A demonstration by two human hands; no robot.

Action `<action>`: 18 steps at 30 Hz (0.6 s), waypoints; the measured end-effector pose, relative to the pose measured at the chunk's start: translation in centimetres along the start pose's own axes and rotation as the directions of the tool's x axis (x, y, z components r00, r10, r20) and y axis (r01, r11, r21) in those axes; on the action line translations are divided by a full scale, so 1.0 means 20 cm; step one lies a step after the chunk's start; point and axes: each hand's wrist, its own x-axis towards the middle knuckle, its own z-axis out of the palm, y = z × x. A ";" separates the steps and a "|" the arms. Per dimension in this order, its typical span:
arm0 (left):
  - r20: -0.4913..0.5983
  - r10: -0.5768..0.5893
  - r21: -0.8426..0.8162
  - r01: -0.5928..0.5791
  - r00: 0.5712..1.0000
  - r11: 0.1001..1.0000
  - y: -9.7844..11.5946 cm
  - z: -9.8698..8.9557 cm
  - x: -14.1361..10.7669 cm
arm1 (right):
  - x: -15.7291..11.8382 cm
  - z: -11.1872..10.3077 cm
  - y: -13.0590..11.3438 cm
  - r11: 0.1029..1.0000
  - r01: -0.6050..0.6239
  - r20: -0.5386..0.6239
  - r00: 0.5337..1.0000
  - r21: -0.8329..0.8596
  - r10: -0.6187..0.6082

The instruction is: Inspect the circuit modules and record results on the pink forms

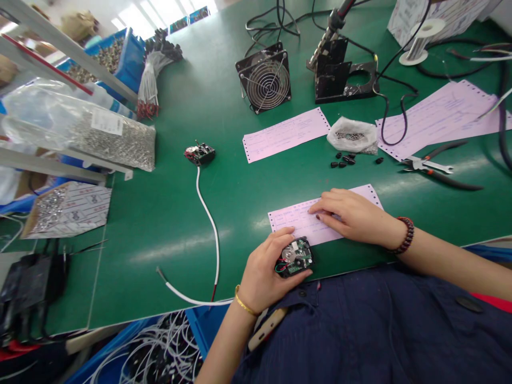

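Observation:
My left hand (267, 269) grips a small black device housing with an exposed circuit board (301, 256), its thumb and fingers around the sides. A round metallic disc and thin coloured wires show on the board. My right hand (346, 213) lies on a pink printed sheet (282, 221), fingers partly stretched and apart, just beyond the housing. A small dark spot shows at one of its fingertips; I cannot make out what it is. To the left on the green table is a second open circuit-board unit (200, 153) with a white cable (208, 213) attached.
Small black plugs (348, 159) lie by a plastic bag of metal parts (352, 136). Cutting pliers (448, 170) and a wrench (436, 166) are at right. Behind stand a fan (267, 80), a black stand (340, 80) and a wire spool (420, 45). Bagged parts (120, 130) sit left.

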 end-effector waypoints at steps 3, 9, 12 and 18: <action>-0.055 0.016 -0.061 -0.020 0.998 0.998 0.00 0.00 -0.01 | 0.00 0.00 0.00 1.000 -0.005 -0.002 1.000 -0.004 0.005; -0.105 0.010 -0.088 -0.019 0.994 0.996 0.00 0.01 -0.03 | -0.01 0.01 0.01 1.000 -0.001 -0.013 1.000 -0.004 0.001; -0.132 0.046 -0.140 -0.065 0.990 0.988 0.00 0.01 -0.02 | -0.01 0.00 0.00 1.000 0.003 -0.017 1.000 -0.006 -0.004; -0.131 0.087 -0.183 -0.110 0.988 0.977 -0.01 0.00 -0.01 | 0.00 0.00 0.00 1.000 0.004 -0.020 1.000 -0.001 -0.004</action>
